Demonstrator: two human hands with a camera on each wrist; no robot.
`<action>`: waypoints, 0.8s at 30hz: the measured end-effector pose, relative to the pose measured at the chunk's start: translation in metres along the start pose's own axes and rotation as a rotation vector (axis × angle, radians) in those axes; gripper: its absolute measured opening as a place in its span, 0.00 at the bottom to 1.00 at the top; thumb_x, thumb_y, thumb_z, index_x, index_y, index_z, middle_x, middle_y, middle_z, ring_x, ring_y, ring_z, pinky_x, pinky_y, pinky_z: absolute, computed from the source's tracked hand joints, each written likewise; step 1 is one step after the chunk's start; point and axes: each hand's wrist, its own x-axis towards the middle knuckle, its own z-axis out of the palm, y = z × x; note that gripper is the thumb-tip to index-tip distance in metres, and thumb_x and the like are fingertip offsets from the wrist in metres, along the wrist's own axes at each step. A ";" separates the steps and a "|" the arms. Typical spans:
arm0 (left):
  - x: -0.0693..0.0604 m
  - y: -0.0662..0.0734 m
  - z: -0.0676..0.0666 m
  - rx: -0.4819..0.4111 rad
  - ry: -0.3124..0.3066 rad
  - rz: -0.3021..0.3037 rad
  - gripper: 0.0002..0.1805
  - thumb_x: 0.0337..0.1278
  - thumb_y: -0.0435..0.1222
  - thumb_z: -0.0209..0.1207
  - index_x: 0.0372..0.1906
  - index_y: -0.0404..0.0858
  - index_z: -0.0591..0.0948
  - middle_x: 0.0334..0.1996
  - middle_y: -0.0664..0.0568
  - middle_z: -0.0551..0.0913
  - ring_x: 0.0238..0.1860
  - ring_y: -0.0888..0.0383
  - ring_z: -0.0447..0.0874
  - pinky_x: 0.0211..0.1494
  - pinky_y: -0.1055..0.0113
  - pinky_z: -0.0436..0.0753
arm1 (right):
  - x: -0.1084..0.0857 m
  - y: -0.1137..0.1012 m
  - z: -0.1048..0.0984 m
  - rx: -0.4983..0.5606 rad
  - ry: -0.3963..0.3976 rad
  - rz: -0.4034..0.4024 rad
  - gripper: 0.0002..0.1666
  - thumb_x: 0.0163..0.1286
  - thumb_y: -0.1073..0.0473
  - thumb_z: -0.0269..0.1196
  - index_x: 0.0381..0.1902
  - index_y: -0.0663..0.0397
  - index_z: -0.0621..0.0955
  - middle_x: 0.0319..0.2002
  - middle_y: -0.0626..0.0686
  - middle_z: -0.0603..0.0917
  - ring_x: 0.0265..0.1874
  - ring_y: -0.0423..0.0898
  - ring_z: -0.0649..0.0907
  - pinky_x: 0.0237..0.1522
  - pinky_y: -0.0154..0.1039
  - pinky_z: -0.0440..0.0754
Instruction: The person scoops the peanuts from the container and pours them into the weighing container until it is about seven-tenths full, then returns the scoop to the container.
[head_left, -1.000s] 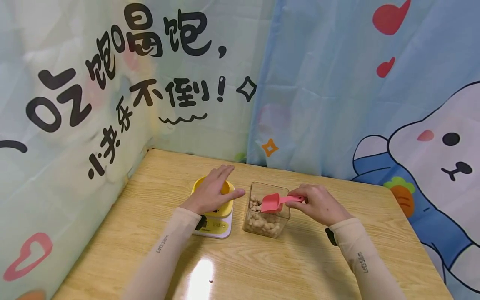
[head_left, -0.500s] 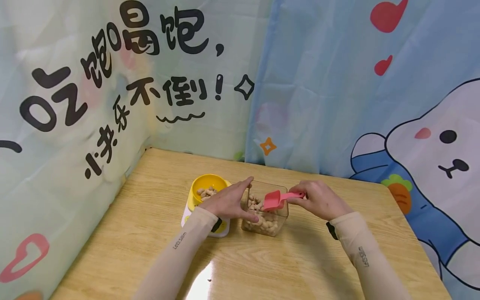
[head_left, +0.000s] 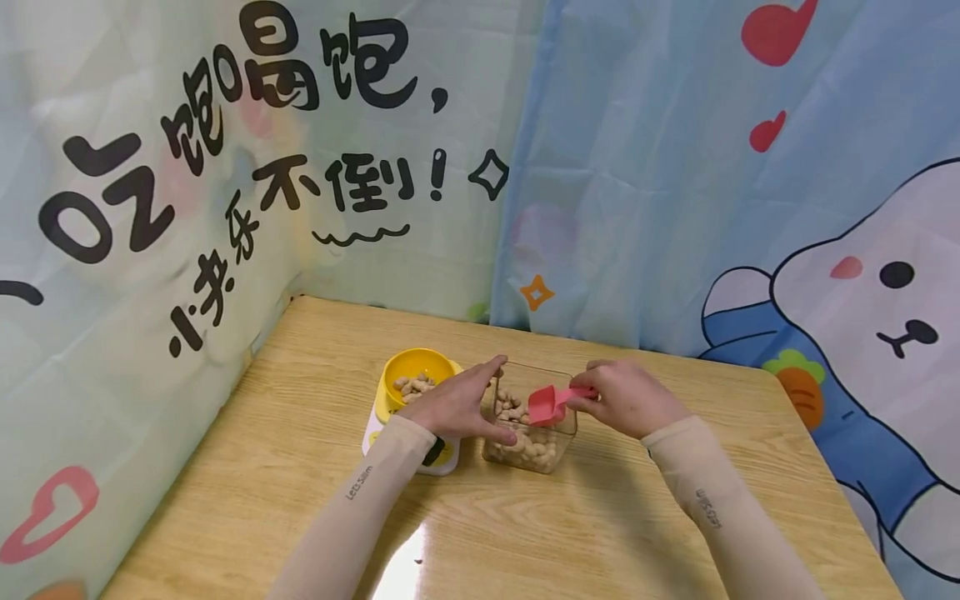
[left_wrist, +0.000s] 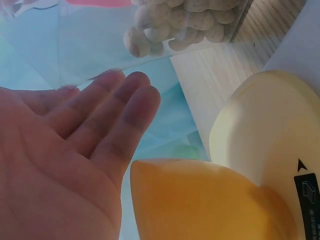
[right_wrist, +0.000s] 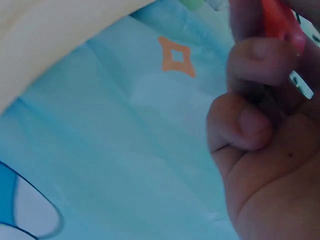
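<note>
In the head view my right hand (head_left: 633, 400) pinches the handle of a pink scoop (head_left: 544, 407) over the mouth of a clear square container (head_left: 567, 442). Tan nuts (head_left: 528, 451), apparently peanuts, fill its lower part. The right wrist view shows curled fingers and the red handle end (right_wrist: 287, 32). Against the container's left side lies my left hand (head_left: 456, 407), fingers extended; its fingertips (left_wrist: 142, 107) meet the clear wall in the left wrist view. Left of that hand, a yellow bowl (head_left: 442, 360) with similar nuts stands on a small scale (head_left: 447, 468), which the hand partly hides.
A wooden table (head_left: 480, 533) bears everything. Behind it hangs a printed blue curtain (head_left: 615, 208), joined by a pale printed cloth (head_left: 225, 150) along the left side.
My left hand has moved right, from over the yellow bowl to the container's left side. My right hand has shifted slightly left along with the scoop's handle; the scoop remains over the container.
</note>
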 end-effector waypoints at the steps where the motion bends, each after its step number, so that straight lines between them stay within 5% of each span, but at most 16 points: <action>1: 0.000 0.000 0.000 -0.002 0.001 -0.003 0.68 0.45 0.64 0.73 0.83 0.51 0.42 0.80 0.50 0.54 0.77 0.51 0.59 0.75 0.53 0.65 | 0.002 -0.003 -0.001 -0.039 -0.003 -0.008 0.07 0.65 0.54 0.73 0.32 0.51 0.89 0.25 0.43 0.77 0.23 0.37 0.75 0.27 0.36 0.77; 7: 0.000 -0.001 -0.001 -0.022 0.004 -0.007 0.67 0.45 0.62 0.74 0.83 0.50 0.44 0.79 0.50 0.58 0.75 0.52 0.63 0.74 0.53 0.67 | 0.011 -0.012 -0.006 -0.174 -0.018 -0.056 0.14 0.61 0.53 0.76 0.20 0.46 0.84 0.22 0.43 0.72 0.20 0.38 0.72 0.23 0.35 0.73; 14: 0.000 -0.001 0.000 -0.032 0.004 -0.014 0.66 0.46 0.62 0.74 0.83 0.51 0.45 0.78 0.50 0.60 0.74 0.52 0.64 0.73 0.53 0.68 | 0.016 -0.008 0.003 0.021 0.038 -0.174 0.07 0.61 0.61 0.75 0.25 0.52 0.86 0.24 0.44 0.74 0.22 0.36 0.73 0.24 0.32 0.76; 24: 0.000 -0.001 0.000 -0.013 0.014 0.011 0.67 0.45 0.63 0.74 0.83 0.48 0.46 0.78 0.48 0.60 0.74 0.51 0.64 0.73 0.53 0.68 | 0.010 0.001 0.016 0.145 0.109 -0.139 0.05 0.64 0.58 0.73 0.35 0.54 0.89 0.26 0.43 0.80 0.22 0.34 0.75 0.26 0.33 0.78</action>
